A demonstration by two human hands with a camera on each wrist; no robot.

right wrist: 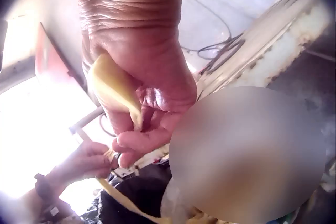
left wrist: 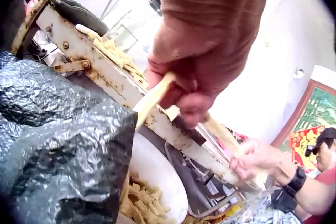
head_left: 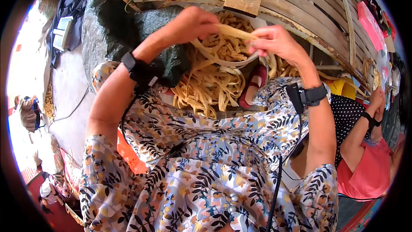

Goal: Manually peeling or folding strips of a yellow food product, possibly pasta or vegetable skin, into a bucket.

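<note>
Pale yellow strip (head_left: 237, 32), long, flat, pulled straight between left grip (head_left: 195, 25) and right grip (head_left: 275, 43), above white bowl (head_left: 241, 64)

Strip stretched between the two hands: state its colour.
The strip is pale yellow; the head view shows it best.

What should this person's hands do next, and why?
Probably tear a short piece off the pale strip and let it drop into the white bowl. The left hand and right hand hold the strip between them over the bowl, which contains shorter-looking pieces, while long strips lie heaped beside it.
</note>
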